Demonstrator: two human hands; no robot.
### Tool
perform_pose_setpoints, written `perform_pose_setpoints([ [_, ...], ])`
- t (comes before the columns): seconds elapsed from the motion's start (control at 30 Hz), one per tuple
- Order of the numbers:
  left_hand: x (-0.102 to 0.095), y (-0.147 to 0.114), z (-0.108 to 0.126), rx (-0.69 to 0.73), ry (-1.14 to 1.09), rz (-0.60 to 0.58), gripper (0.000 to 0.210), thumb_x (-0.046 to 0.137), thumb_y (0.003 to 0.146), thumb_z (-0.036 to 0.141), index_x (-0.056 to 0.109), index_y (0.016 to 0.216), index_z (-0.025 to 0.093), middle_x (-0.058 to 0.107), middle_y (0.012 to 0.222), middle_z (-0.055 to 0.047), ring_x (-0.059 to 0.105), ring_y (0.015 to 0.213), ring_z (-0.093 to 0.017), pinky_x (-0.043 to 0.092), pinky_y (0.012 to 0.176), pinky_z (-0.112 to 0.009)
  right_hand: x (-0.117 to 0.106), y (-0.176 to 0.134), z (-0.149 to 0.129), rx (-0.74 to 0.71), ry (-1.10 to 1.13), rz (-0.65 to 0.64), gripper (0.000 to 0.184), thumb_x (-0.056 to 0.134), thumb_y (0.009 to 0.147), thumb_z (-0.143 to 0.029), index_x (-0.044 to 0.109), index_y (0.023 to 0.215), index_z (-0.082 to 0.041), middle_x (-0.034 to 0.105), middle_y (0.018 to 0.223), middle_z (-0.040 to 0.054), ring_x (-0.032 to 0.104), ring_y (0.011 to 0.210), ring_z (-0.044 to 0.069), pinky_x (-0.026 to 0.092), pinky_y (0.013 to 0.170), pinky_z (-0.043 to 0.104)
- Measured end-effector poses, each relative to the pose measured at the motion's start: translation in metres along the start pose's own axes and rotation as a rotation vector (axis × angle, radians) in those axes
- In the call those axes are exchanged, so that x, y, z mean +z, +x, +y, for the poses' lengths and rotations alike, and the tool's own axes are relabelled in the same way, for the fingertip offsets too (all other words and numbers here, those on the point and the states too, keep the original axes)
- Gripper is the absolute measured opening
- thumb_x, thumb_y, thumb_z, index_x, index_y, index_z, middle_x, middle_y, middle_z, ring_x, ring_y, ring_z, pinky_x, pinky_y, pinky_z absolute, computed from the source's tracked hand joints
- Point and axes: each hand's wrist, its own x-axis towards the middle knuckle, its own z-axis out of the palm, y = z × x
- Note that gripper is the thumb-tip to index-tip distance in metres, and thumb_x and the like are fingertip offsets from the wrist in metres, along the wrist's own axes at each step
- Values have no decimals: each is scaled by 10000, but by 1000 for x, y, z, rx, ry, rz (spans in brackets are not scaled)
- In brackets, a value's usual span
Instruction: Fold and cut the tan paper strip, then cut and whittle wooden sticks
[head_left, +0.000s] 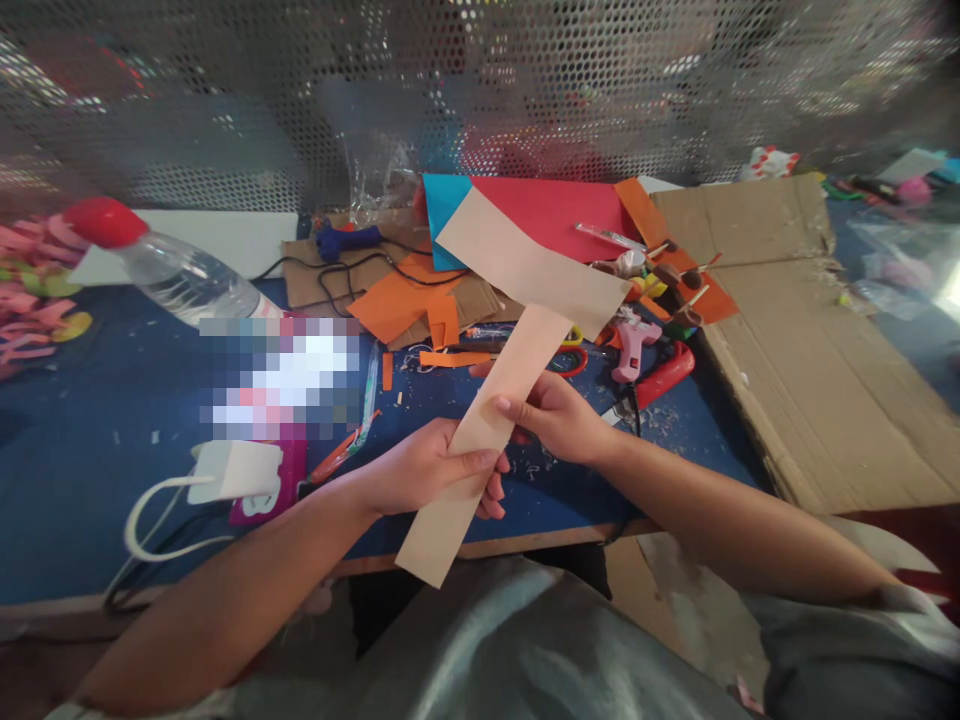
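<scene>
A long strip of pale peach paper [480, 440] runs slantwise between my two hands. My left hand [442, 465] pinches its lower part, thumb on top and fingers beneath. Higher up, my right hand [551, 412] grips the same strip with the thumb across its face. Beyond its upper end lies a wider piece of pale peach paper [525, 258], on top of red paper [555, 215] and blue paper [446, 215]. Whether the strip touches that wider piece, I cannot tell. Scissors [574, 362] with red and yellow handles are partly hidden behind the strip.
A pink glue gun [635, 345] and a red-handled tool [666, 375] lie right of my hands. Cardboard [832, 350] covers the right side. Orange paper scraps [405, 300] sit behind. At left are a tilted water bottle [195, 275] and a white charger [232, 472] with cables.
</scene>
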Motion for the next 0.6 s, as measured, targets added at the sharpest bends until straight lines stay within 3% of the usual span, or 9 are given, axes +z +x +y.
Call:
perform_pose_setpoints([
  [0.23, -2, -1, 2, -81, 18, -52, 507, 916, 825, 581, 751, 938, 116, 813, 821, -85, 823, 773, -214, 672, 753, -314, -5, 5, 1, -33, 70, 154, 583, 768, 898, -720, 708, 1128, -188, 529, 707, -35, 403, 539, 98, 334, 455, 244],
  [0.5, 0, -1, 2, -66, -11, -14, 503, 918, 826, 573, 753, 958, 116, 824, 840, -99, 822, 775, -217, 659, 734, -306, -2, 5, 2, -17, 36, 142, 581, 755, 898, -739, 665, 1012, -176, 532, 706, -32, 399, 545, 88, 335, 466, 239],
  [0.6, 1, -2, 3, -86, 2, -23, 493, 915, 828, 569, 754, 927, 113, 815, 822, -90, 820, 760, -217, 664, 743, -315, -1, 4, 1, -23, 30, 120, 594, 742, 905, -748, 662, 1051, -177, 523, 708, -40, 398, 544, 86, 332, 465, 239],
])
